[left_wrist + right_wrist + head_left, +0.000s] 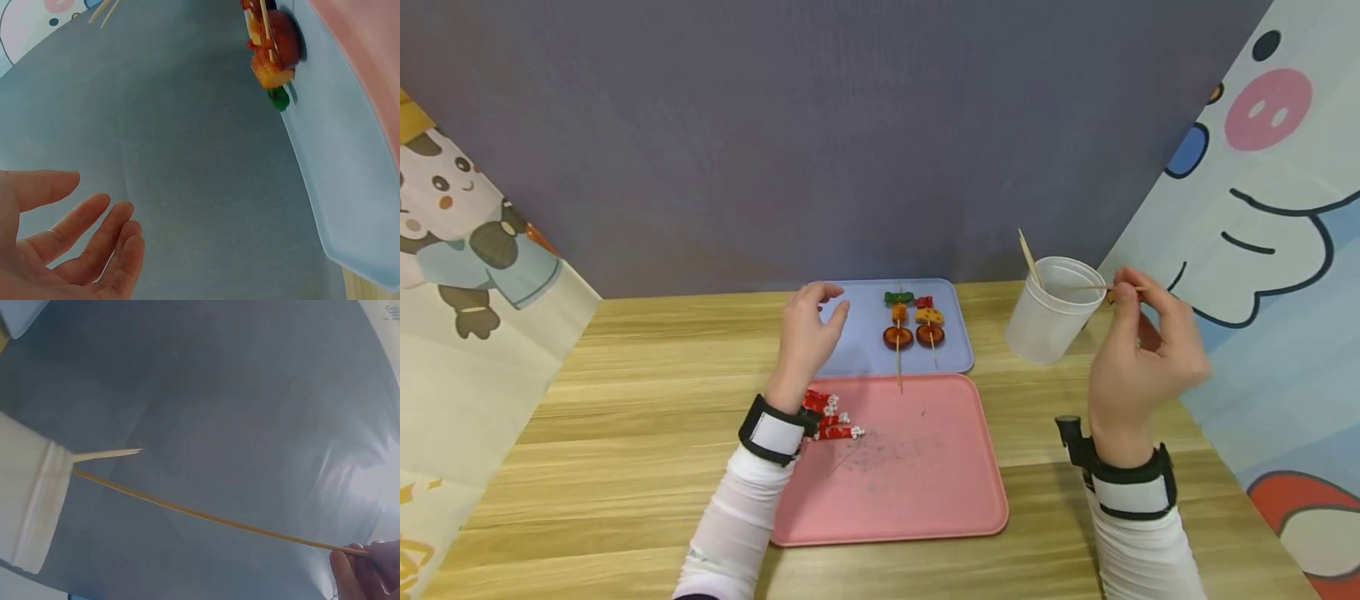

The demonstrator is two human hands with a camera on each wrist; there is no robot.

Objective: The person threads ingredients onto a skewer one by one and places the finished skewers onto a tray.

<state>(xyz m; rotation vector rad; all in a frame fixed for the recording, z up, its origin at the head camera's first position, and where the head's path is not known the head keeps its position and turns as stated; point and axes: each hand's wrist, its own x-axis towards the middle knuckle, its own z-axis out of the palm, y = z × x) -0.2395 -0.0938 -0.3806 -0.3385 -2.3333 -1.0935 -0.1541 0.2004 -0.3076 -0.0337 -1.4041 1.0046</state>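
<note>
My right hand pinches one end of a thin wooden skewer between thumb and fingers. The skewer's other end reaches to the mouth of a white plastic cup, where more skewers stick out. My left hand hovers over the left side of a blue tray, fingers loosely bent and holding nothing. On that tray's right side lie two skewers of toy food, one with a green piece at its far end, the other with a yellow spotted piece. Each carries a round brown piece nearest me.
A pink tray lies in front of the blue one. Several red pieces with white ends lie at its upper left, partly hidden by my left wrist. A grey panel stands behind, with cartoon-printed panels at both sides.
</note>
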